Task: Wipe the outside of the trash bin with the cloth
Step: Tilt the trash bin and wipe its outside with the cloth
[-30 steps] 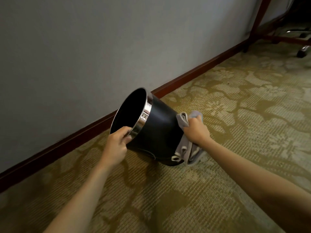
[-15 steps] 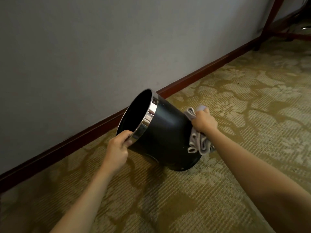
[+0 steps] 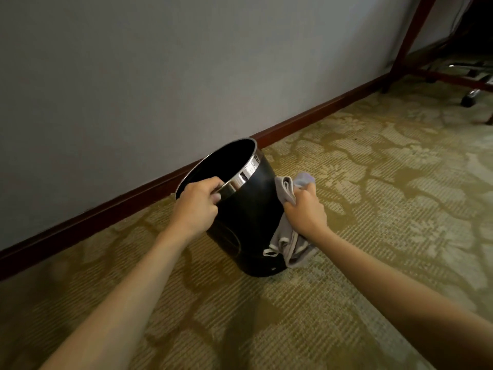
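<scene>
From the head camera, looking down past both forearms: a black bin (image 3: 248, 209) with a shiny metal band round its mouth sits on patterned carpet (image 3: 373, 209), near a grey wall (image 3: 160, 76) and its dark red skirting board (image 3: 106, 209). The bin leans, mouth tipped up toward the wall and to our left, its base on the carpet.

Our left hand (image 3: 196, 206) grips the near rim, fingers curled over the metal edge into the mouth, thumb outside. Our right hand (image 3: 305, 212) is closed round a bunched grey cloth (image 3: 289, 236), pressing it against the bin's right side; loose folds hang below the fist toward the base.

To wipe well from here, we judge the left hand should hold the rim firm so the bin does not roll or slide under the cloth's pressure. We would spread the cloth flatter under the palm, since a tight bunch touches only a narrow strip. Long strokes from band to base, turning the bin by the rim between strokes, should bring the hidden far side round.

At far right, a red furniture leg (image 3: 408, 41) and a chair wheel (image 3: 468, 98) stand well apart.
</scene>
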Motion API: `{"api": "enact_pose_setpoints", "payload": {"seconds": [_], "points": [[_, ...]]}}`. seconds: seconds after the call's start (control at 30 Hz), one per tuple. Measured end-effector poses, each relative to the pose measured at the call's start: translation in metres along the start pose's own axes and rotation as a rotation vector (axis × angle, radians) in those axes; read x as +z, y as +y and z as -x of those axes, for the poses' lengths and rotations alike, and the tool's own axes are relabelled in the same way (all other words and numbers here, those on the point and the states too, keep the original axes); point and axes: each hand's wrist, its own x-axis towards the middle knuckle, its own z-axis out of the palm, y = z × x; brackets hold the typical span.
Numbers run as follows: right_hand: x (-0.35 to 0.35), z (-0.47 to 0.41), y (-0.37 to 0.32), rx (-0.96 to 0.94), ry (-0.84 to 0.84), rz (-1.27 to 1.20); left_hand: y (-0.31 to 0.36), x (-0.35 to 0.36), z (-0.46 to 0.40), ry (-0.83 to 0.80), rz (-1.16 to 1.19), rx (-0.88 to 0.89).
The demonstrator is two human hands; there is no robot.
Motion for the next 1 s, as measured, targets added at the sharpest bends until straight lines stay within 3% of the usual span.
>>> {"api": "enact_pose_setpoints", "payload": {"seconds": [0.2, 0.43, 0.5, 0.63, 0.73, 1.0], "points": [[-0.007, 0.019, -0.014, -0.147, -0.074, 0.051, 0.018, -0.015, -0.020, 0.009, -0.156, -0.104], [0.010, 0.033, -0.026, -0.307, 0.060, 0.126, 0.032, -0.011, -0.034, 0.093, -0.244, -0.193], [0.013, 0.032, -0.026, -0.309, 0.081, 0.173, 0.025, -0.015, -0.039, 0.038, -0.159, -0.169], [0.015, 0.023, -0.029, -0.307, 0.120, 0.185, -0.008, -0.039, -0.035, -0.224, 0.134, -0.141], [0.017, 0.016, -0.029, -0.307, 0.126, 0.189, -0.041, -0.057, -0.017, -0.295, 0.144, -0.126], [0.018, 0.009, -0.022, -0.310, 0.135, 0.231, -0.064, -0.050, 0.005, -0.109, 0.129, -0.128]]}}
